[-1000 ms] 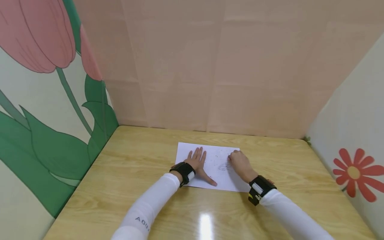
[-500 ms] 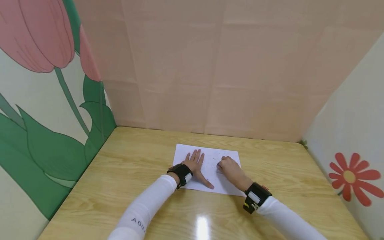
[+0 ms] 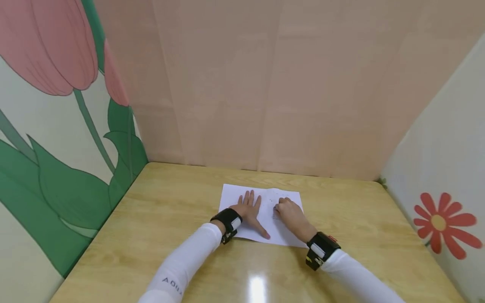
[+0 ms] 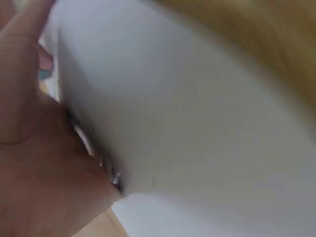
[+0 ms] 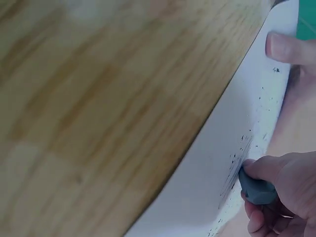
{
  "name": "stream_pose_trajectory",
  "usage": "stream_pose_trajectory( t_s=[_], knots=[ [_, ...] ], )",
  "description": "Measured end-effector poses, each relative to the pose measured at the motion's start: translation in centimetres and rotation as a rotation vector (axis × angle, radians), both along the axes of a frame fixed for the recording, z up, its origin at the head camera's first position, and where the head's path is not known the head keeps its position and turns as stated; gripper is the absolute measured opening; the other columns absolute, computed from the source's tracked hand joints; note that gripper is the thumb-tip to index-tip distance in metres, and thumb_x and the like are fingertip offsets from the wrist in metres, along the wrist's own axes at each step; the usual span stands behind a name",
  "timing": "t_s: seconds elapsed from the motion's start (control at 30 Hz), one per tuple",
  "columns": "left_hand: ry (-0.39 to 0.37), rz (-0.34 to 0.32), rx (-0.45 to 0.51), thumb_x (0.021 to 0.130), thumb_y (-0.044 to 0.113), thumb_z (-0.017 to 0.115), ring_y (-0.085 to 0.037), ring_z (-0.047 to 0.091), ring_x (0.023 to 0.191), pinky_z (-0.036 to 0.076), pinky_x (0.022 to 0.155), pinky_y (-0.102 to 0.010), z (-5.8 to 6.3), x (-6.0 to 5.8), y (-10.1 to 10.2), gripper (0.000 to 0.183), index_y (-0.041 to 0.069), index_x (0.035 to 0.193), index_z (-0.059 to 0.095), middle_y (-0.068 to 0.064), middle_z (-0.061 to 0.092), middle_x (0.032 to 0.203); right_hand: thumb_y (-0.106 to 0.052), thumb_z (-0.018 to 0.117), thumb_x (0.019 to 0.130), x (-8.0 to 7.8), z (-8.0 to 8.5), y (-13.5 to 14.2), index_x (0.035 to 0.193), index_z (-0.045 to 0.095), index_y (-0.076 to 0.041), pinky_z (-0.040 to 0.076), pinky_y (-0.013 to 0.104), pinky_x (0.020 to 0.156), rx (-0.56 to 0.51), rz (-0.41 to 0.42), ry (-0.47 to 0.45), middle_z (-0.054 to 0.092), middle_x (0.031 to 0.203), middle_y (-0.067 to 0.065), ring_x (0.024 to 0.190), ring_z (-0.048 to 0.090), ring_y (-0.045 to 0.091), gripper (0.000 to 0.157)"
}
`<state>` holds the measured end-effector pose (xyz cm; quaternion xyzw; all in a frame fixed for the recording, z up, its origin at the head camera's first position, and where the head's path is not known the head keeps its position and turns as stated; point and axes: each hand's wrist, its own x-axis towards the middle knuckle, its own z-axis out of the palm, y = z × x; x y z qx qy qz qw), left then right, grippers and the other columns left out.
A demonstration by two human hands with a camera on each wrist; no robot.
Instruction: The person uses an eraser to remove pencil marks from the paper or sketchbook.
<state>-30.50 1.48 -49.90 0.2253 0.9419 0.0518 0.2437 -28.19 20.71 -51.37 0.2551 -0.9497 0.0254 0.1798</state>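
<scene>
A sheet of white paper (image 3: 267, 216) lies on the wooden table under both hands. My left hand (image 3: 248, 211) rests on its left part, fingers spread and thumb stretched toward the near edge. Between thumb and fingers my right hand (image 3: 294, 215) pinches a dark blue-grey eraser (image 5: 257, 189), held against the paper. Pencil scribbles (image 5: 233, 173) show right beside the eraser in the right wrist view, with dark crumbs scattered around them. The sheet's far edge bulges slightly between the hands. In the left wrist view, the left hand (image 4: 44, 163) partly covers the sheet.
The wooden table (image 3: 170, 202) reaches back to a beige covered wall (image 3: 227, 84). A painted tulip wall (image 3: 75, 160) stands at the left, and a white wall with a red flower (image 3: 439, 221) at the right. Both wrists wear black straps (image 3: 323, 250).
My right hand has slid left and nearer with the eraser, then stayed about there. The paper's far edge has buckled up between the hands. My left hand stays spread on the sheet.
</scene>
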Motion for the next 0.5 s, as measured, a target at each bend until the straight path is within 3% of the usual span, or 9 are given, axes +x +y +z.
stream_pose_trajectory(
  t_s=[0.13, 0.2, 0.37, 0.5],
  knots=[
    [-0.033, -0.036, 0.024, 0.067, 0.086, 0.071, -0.029, -0.017, 0.16, -0.004, 0.131, -0.047, -0.8, 1.1, 0.9, 0.143, 0.014, 0.166, -0.004, -0.015, -0.018, 0.171, -0.004, 0.08, 0.083, 0.6, -0.7, 0.0, 0.075, 0.075, -0.003, 0.059, 0.04, 0.068, 0.05, 0.028, 0.009, 0.063, 0.075, 0.008, 0.072, 0.062, 0.026, 0.009],
    [-0.001, -0.036, 0.027, 0.065, 0.09, 0.068, -0.028, -0.016, 0.16, -0.003, 0.131, -0.048, -1.1, 1.3, 1.2, 0.145, 0.014, 0.166, -0.003, -0.015, -0.017, 0.172, -0.003, 0.08, 0.081, 0.4, -0.6, -0.1, 0.074, 0.075, -0.003, 0.059, 0.041, 0.067, 0.04, 0.036, 0.007, 0.063, 0.074, 0.008, 0.072, 0.062, 0.026, 0.009],
    [0.079, 0.023, 0.035, 0.059, 0.096, 0.065, -0.025, -0.017, 0.16, -0.005, 0.131, -0.048, -2.0, 0.8, 1.3, 0.15, 0.016, 0.166, -0.005, -0.013, -0.018, 0.172, -0.006, 0.083, 0.082, -0.8, 0.5, -0.5, 0.081, 0.08, -0.008, 0.059, 0.04, 0.069, -0.103, 0.06, -0.046, 0.065, 0.077, 0.004, 0.076, 0.065, 0.023, 0.004],
    [0.109, 0.058, 0.046, 0.058, 0.097, 0.064, -0.026, -0.017, 0.16, -0.005, 0.13, -0.049, -2.9, 0.5, 1.5, 0.152, 0.015, 0.165, -0.005, -0.013, -0.018, 0.172, -0.004, 0.081, 0.084, -0.8, 0.8, -0.4, 0.088, 0.081, -0.009, 0.06, 0.038, 0.077, -0.126, 0.169, -0.081, 0.07, 0.086, 0.003, 0.084, 0.065, 0.021, 0.007]
  ],
)
